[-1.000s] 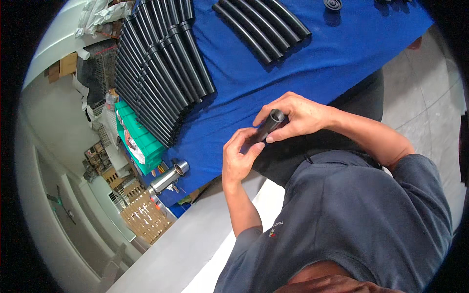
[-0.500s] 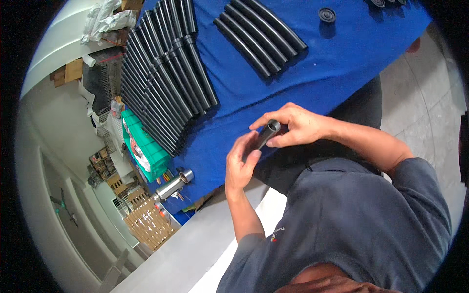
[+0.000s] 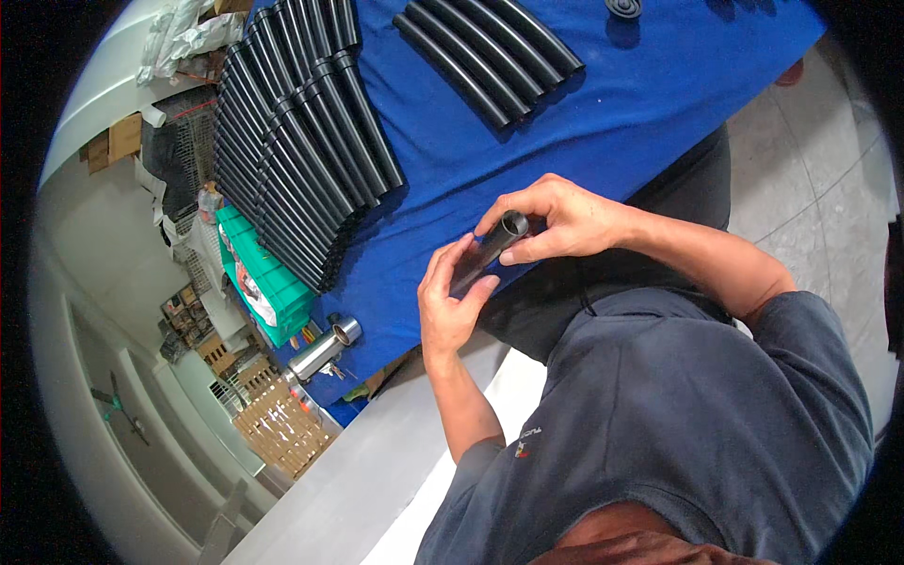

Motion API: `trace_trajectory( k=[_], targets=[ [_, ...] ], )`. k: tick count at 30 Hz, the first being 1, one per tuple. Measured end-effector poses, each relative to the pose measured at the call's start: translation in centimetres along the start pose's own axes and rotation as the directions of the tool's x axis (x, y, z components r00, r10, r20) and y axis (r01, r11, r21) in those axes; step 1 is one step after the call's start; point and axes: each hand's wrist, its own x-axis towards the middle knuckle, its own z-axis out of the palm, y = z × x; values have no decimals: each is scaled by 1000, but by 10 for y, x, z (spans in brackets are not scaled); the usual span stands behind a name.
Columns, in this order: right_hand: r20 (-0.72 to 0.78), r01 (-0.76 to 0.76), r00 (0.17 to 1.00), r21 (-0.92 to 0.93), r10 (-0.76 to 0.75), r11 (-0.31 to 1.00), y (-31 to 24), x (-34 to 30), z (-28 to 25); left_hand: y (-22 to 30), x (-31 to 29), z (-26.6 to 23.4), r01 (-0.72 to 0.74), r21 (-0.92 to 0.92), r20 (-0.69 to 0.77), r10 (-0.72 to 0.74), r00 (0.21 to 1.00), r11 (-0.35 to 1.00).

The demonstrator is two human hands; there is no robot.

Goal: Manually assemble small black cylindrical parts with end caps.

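Between my two hands, above the front edge of the blue cloth, is a short-looking black tube [image 3: 487, 252], tilted so its hollow end faces up. The thumb and fingers of my right hand [image 3: 570, 221] close round it near that open end. My left hand [image 3: 446, 306] wraps the lower part, its thumb and fingers on opposite sides; the tube's far end is hidden there. Beyond my hands, many black tubes [image 3: 311, 169] lie side by side in rows at the left. Several curved black tubes [image 3: 490, 61] form a separate group at the back centre.
The blue cloth [image 3: 433, 151] covers the table. A dark round ridged part [image 3: 623, 8] stands at the far edge of view. At the left are a green plastic crate [image 3: 292, 318] and a shiny metal cylinder [image 3: 318, 354]. Grey floor [image 3: 791, 188] shows at the right.
My hands and the tube have shifted slightly left and up in view, while the whole scene has also slid left. More of the tube's side now shows between my hands.
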Motion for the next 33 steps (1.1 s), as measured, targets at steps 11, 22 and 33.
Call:
trace_trajectory(
  k=[11,22,33],
  targets=[
    [129,78,991,-322,-38,943,-9,4,4,2,-3,7,-204,-931,-243,-97,965,304],
    [62,-113,990,-180,126,977,-7,3,-1,-10,-30,32,341,-768,35,-496,868,542],
    [99,-111,989,-2,111,994,-9,6,2,-10,5,20,-27,256,-256,94,962,966]
  ],
)
